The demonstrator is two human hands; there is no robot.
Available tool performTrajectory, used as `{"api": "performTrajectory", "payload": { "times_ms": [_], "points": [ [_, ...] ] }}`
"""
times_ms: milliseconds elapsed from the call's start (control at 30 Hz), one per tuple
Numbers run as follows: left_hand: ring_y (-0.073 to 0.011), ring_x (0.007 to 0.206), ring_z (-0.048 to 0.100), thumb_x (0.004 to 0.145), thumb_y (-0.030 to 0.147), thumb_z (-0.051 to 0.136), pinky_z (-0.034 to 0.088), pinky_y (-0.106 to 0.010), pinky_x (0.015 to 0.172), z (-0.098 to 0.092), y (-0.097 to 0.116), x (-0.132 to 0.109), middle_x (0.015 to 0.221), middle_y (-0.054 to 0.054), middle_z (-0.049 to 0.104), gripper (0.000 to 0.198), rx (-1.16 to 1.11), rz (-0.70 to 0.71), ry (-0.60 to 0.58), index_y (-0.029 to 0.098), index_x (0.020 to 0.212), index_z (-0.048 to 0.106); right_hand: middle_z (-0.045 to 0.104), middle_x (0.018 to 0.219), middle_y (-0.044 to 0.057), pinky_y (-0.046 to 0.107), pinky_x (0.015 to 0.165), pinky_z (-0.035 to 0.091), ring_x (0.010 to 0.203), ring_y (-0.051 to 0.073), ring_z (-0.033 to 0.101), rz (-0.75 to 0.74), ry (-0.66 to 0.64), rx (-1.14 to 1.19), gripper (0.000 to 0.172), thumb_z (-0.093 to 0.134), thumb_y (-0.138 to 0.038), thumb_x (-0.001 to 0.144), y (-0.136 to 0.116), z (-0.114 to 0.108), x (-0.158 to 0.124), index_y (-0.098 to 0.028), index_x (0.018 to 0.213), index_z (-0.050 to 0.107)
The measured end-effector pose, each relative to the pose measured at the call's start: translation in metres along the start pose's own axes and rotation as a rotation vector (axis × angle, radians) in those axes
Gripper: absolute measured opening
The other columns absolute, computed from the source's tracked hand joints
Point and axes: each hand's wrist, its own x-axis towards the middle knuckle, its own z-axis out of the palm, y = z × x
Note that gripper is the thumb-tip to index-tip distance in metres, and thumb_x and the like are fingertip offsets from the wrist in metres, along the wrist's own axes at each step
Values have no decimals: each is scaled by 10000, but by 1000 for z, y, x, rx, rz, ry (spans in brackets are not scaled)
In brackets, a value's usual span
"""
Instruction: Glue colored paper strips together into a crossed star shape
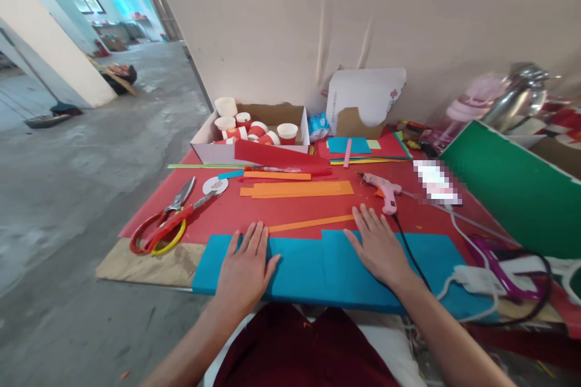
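A long blue paper sheet (308,272) lies across the near edge of the red-covered table (227,211). My left hand (245,266) rests flat on the sheet's left part, fingers stretched out. My right hand (376,245) lies flat on the sheet's right part, fingers spread and reaching its far edge. Neither hand holds anything. A thin orange strip (311,223) lies between the two hands, just beyond the blue sheet.
Wider orange strips (297,188) lie mid-table. Red and yellow scissors (166,221) sit at the left. A pink glue gun (384,188) with a black cord lies right of centre. A box of paper cups (254,130) stands at the back. A green board (512,187) and cables fill the right side.
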Motion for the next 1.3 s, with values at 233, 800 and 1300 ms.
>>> {"api": "performTrajectory", "payload": {
  "times_ms": [233,800,1300],
  "points": [
    [-280,1238,433,903,404,300,307,-457,1028,2,1,1,1331,-145,474,527,4,0,28,87,1282,484,334,1441,99,439,1103,212,1349,254,265,-316,-5,208,638,249,-524,895,-64,-12,0,-132,1393,312],
    [-292,1216,455,904,383,300,322,-465,1010,3,0,1,1323,-154,476,523,25,13,27,64,1273,490,313,1454,70,419,1110,231,1360,209,241,-237,-96,197,624,231,-542,896,-18,-7,-4,-178,1400,287],
    [-295,1217,453,900,385,307,316,-463,1012,4,0,1,1314,-164,485,524,6,19,43,65,1268,497,420,1394,107,448,1068,305,1310,238,350,-57,82,236,581,241,-483,906,19,-2,-3,-160,1378,343]
  ]
}}
